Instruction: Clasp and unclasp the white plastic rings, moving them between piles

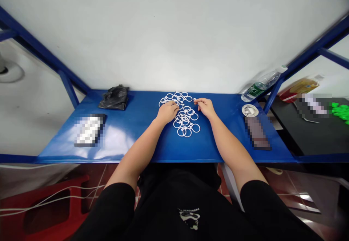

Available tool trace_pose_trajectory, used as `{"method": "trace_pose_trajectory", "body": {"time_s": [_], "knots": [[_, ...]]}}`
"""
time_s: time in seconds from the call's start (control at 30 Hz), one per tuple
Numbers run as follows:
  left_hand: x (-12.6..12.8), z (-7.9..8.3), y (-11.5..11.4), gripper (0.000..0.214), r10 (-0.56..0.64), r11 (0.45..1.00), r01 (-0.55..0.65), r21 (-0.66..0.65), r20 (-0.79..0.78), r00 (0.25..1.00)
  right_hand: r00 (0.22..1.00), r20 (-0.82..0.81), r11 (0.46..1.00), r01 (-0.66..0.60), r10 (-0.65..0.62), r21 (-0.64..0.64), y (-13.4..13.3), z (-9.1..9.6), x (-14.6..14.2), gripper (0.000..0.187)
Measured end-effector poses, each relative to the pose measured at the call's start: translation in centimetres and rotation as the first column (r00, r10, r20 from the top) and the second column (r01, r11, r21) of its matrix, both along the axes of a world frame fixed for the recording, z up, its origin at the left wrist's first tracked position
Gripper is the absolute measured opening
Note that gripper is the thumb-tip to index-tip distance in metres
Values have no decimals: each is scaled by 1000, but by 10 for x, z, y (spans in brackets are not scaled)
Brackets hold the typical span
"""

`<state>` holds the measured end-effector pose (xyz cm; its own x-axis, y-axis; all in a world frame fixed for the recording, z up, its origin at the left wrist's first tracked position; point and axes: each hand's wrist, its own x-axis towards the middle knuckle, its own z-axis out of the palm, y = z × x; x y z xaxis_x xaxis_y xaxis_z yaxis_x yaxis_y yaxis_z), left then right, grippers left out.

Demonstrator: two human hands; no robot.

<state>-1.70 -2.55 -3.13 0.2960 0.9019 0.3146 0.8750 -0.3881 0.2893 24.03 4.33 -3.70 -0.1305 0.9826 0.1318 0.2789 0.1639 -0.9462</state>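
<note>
A heap of several white plastic rings (185,119) lies in the middle of the blue table (131,131). My left hand (167,110) rests knuckles-up on the left side of the heap, fingers curled over some rings. My right hand (205,106) sits at the heap's right edge, its fingertips pinched on a small white ring piece near the far rings.
A crumpled black plastic bag (114,97) lies at the back left. A flat dark object (88,130) sits front left. At the right stand a water bottle (260,84), a round metal lid (250,110) and another flat object (257,133). Red stool (49,212) below left.
</note>
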Motion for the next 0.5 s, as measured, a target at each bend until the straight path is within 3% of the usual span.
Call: {"method": "trace_pose_trajectory", "body": {"time_s": [0.27, 0.5], "knots": [[-1, 0, -2, 24, 48, 999, -46, -20, 126, 991, 987, 126, 992, -111, 104, 56, -9, 0, -7, 30], [-3, -2, -2, 22, 40, 999, -36, -26, 180, 983, 983, 97, 986, -162, 157, 46, -15, 1, -10, 30]]}}
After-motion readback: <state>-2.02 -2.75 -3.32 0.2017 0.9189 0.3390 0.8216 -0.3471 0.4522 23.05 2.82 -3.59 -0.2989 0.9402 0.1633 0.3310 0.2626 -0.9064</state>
